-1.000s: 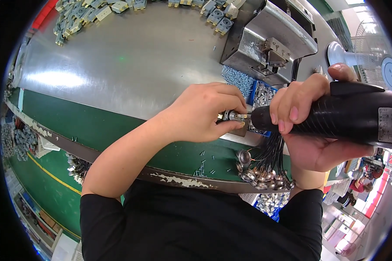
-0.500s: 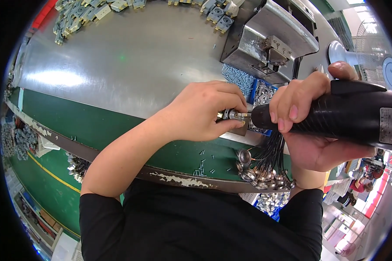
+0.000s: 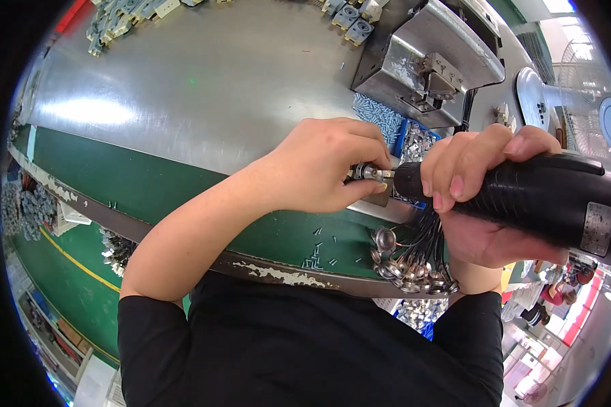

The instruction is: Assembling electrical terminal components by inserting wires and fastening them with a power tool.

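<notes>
My left hand [image 3: 329, 166] is closed, pinching a small metal part [image 3: 372, 173] with a brass-coloured terminal between thumb and fingers. Much of that part is hidden by the fingers. Wrapped in my right hand [image 3: 478, 183] is a black electric screwdriver [image 3: 543, 200], lying almost level with its nose pointing left. The nose comes right up to the metal part; the bit's tip is too small to make out. Just beyond the hands lie a heap of silvery screws [image 3: 379, 117] and a blue tray [image 3: 414, 141] of small metal pieces.
A bent-steel fixture [image 3: 448, 61] stands at the back right. Round metal sensors on black wires [image 3: 407, 261] lie at the bench's front edge, with loose screws [image 3: 313, 258] to their left. Grey switch-like parts [image 3: 132, 20] are piled at the far left. A clear plastic fan [image 3: 533, 88] stands right.
The screwdriver's rear end has dipped, and my right thumb and fingers now curl over its top. My left hand keeps its pinch on the metal part. The whole view has shifted slightly.
</notes>
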Tool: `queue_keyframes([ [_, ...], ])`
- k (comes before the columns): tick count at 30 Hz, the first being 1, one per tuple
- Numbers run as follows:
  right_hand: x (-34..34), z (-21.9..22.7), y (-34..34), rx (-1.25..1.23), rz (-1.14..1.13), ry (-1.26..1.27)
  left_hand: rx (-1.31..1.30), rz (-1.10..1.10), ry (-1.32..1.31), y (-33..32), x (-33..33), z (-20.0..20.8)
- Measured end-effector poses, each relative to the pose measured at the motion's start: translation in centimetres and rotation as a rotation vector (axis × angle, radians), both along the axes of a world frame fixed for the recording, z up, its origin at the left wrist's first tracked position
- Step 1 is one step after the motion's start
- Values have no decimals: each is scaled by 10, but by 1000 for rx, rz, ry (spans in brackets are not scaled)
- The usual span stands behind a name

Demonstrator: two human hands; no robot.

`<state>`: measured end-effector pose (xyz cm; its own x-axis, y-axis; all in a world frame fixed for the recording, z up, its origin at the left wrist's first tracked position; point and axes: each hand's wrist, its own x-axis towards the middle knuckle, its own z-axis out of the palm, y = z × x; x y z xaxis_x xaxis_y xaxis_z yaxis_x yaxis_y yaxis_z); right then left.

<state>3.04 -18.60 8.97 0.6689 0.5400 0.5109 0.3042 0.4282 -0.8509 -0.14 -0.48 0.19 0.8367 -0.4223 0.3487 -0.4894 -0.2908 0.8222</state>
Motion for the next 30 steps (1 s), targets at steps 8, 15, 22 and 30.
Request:
queue_keyframes([
  [8, -3, -2, -2, 34, -30, -2, -7, -30, 44, 0, -1, 3],
  [15, 39, 34, -15, 136, 88, -71, -33, -33, -37, 1, 2, 4],
  [22, 88, 35, -29, 191, -154, -127, -57, -50, -7, -3, 1, 7],
  [30, 98, 31, -22, 134, -317, -51, -19, -47, 16, -4, 3, 11],
])
